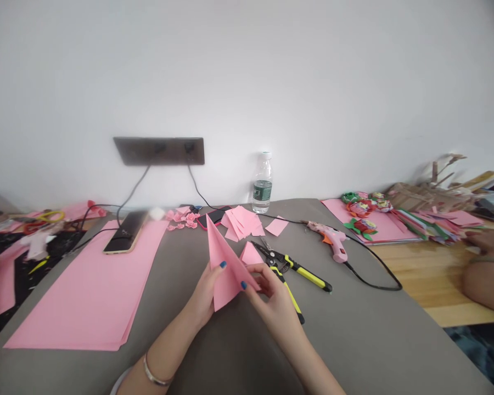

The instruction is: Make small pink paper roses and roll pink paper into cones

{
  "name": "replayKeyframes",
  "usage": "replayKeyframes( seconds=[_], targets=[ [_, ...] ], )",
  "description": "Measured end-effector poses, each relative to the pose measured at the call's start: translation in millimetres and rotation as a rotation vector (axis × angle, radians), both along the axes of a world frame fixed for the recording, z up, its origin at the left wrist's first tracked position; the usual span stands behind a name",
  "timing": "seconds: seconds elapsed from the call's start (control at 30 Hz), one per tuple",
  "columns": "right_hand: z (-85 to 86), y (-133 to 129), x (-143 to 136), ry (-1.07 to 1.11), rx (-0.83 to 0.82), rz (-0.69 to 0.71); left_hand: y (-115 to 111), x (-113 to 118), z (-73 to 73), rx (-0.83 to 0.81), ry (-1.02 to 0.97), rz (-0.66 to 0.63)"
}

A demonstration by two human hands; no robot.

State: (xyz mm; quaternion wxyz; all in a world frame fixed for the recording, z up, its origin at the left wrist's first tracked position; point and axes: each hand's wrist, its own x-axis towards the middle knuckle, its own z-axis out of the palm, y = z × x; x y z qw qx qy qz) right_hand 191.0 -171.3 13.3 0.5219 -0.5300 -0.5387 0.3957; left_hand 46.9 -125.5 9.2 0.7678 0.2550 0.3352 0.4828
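A folded pink paper (226, 269) with a pointed top is held up over the grey table, its layers spread apart. My left hand (208, 288) grips its left side, the thumb lying on the paper. At the lower right corner, my right hand (267, 288) pinches the paper between thumb and fingers. Just behind my right hand lie a small folded pink piece (251, 253) and pliers (288, 266) with yellow and black handles. Farther back is a pile of small pink paper pieces (242, 222).
Large pink sheets (86, 296) lie left, a phone (127, 233) on them. A bottle (262, 184) stands by the wall. A pink glue gun (331, 238) with a looping cord and paper flowers (362, 208) are right. Other people's hands show at both edges.
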Motion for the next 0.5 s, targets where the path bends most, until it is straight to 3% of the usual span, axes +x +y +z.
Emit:
replayKeyframes(
  seconds=[0.13,0.3,0.5],
  targets=[
    [-3.1,7.9,9.6,-0.004,-0.057,-0.144,-1.0,1.7,2.2,0.025,-0.091,-0.08],
    [-6.1,7.9,16.8,-0.051,-0.016,-0.208,1.2,2.9,0.6,0.162,-0.079,-0.159],
    [-2.6,3.3,13.7,-0.225,0.076,-0.254,0.1,1.0,-0.8,0.13,-0.074,-0.132]
  ],
)
